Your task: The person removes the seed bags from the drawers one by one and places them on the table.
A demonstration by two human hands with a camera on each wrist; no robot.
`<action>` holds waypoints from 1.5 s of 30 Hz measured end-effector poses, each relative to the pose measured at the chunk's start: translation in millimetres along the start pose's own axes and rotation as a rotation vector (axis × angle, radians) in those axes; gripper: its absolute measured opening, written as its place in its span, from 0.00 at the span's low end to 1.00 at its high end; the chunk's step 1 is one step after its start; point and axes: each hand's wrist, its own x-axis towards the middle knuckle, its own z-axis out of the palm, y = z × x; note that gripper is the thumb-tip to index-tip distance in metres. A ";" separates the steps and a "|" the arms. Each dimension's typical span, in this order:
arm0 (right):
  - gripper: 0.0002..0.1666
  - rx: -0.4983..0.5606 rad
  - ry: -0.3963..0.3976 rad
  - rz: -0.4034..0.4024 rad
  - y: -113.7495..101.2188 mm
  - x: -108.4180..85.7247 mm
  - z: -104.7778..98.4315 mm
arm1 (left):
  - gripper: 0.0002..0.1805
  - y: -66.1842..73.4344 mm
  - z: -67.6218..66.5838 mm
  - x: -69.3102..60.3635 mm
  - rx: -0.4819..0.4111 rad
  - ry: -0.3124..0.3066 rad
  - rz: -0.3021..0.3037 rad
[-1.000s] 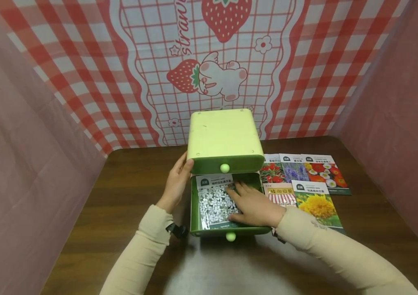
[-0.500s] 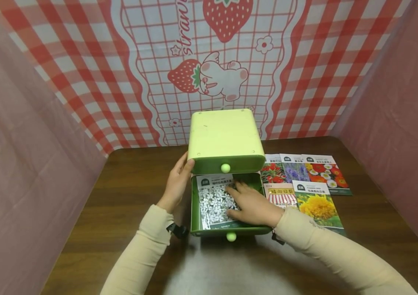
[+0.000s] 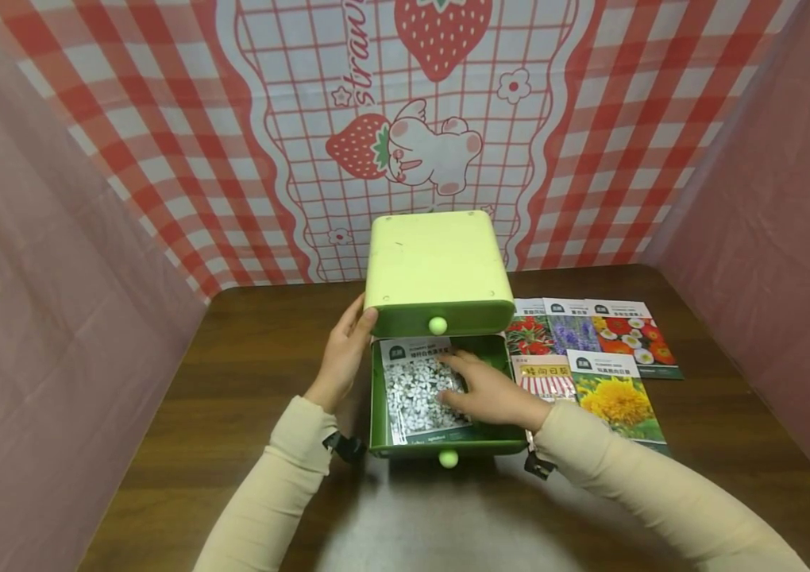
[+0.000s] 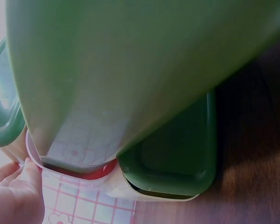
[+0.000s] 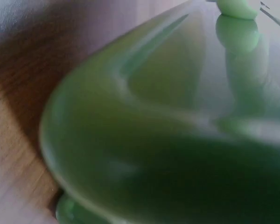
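Observation:
In the head view a pale green two-drawer cabinet stands mid-table. Its upper drawer is closed and its lower drawer is pulled out. A seed packet printed with white flowers lies face up inside the lower drawer. My right hand is over the packet's right side, fingertips at or just above it; contact is hard to tell. My left hand rests against the cabinet's left side, with the thumb at the front corner. The left wrist view shows the left hand touching the cabinet's edge.
Several seed packets lie on the table right of the cabinet, among them a yellow-flower packet and a red-and-white-flower one. A checked strawberry cloth hangs behind. Pink cloth hangs at both sides.
My right hand has risen slightly from the packet, and its fingers have drawn closer together. The left hand, the cabinet and the packets on the table stay where they were.

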 end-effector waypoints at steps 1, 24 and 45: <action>0.40 0.004 0.005 0.012 0.0 0.2 0.0 | 0.30 0.1 0.1 0.0 0.000 -0.001 0.000; 0.37 0.329 0.067 0.069 0.1 1.4 0.2 | 0.29 1.2 -0.5 -1.6 0.028 0.003 -0.001; 0.33 0.650 0.048 0.255 2.8 4.1 -4.8 | 0.30 0.1 0.4 -1.6 0.005 -0.004 0.028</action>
